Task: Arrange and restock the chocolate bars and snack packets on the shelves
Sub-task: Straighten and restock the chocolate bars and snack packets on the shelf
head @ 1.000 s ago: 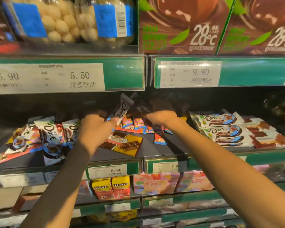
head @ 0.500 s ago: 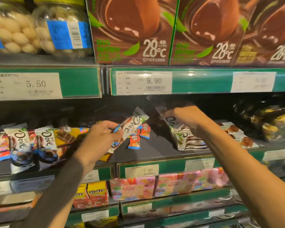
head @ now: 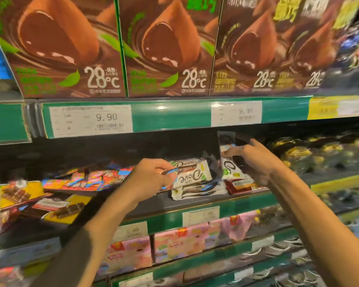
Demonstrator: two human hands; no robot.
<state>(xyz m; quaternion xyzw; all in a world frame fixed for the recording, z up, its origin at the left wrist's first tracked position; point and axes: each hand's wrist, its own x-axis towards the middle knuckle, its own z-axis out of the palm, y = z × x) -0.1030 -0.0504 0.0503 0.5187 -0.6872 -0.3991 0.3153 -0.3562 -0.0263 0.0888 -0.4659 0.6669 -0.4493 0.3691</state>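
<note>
My left hand [head: 151, 177] pinches a blue-and-white chocolate bar [head: 170, 172] and holds it against the stack of white Dove bars [head: 195, 179] on the middle shelf [head: 153, 206]. My right hand [head: 255, 160] grips a white Dove bar [head: 228, 162] that stands nearly upright, just right of that stack. Red-brown bars [head: 238, 186] lie under my right hand. Small colourful snack packets [head: 91, 179] are scattered to the left of my left hand.
Yellow chocolate bars [head: 66, 210] lie at the shelf's left. Tall brown chocolate boxes [head: 66, 48] fill the shelf above, over green price strips [head: 170, 114]. Gold-wrapped sweets [head: 319, 154] sit to the right. Pink boxes [head: 174, 243] line the lower shelf.
The view has swung right. Both hands carried their bars to the right; the left one now sits at the white Dove stack, the right one holds its bar upright beside it.
</note>
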